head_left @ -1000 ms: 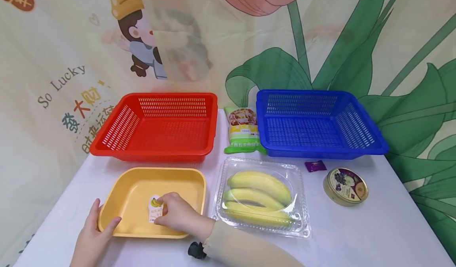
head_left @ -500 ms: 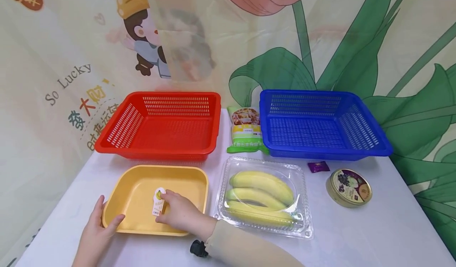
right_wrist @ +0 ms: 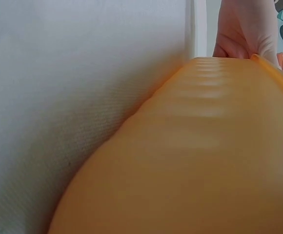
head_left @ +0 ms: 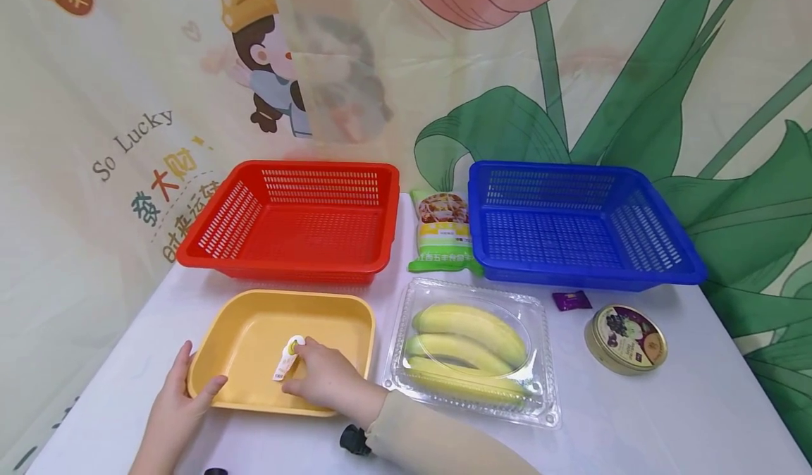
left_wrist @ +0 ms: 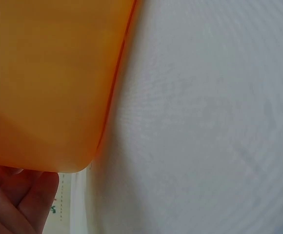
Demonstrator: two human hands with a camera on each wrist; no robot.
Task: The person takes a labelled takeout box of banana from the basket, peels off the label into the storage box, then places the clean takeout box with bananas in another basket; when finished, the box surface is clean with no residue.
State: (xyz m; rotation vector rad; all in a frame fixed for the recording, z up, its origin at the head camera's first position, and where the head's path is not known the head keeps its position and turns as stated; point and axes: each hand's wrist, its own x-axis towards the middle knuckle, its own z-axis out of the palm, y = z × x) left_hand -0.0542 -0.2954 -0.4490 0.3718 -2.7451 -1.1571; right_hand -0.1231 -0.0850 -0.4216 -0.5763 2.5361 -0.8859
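Your right hand [head_left: 326,383] reaches into the yellow tray [head_left: 254,334], its fingertips pinching a small white label [head_left: 287,357] that stands tilted off the tray floor. Your left hand [head_left: 174,408] grips the tray's rim at its 8 o'clock corner, thumb curled over the edge and fingers beneath. At the tray's 3 o'clock, just beside it, lies a clear box of bananas [head_left: 469,348]. At its 12 o'clock sits a red basket [head_left: 298,218], with a blue basket [head_left: 580,221] at 2 o'clock.

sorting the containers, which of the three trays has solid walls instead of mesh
The yellow tray, nearest the person, gripped by the left hand. The red and blue baskets are perforated.
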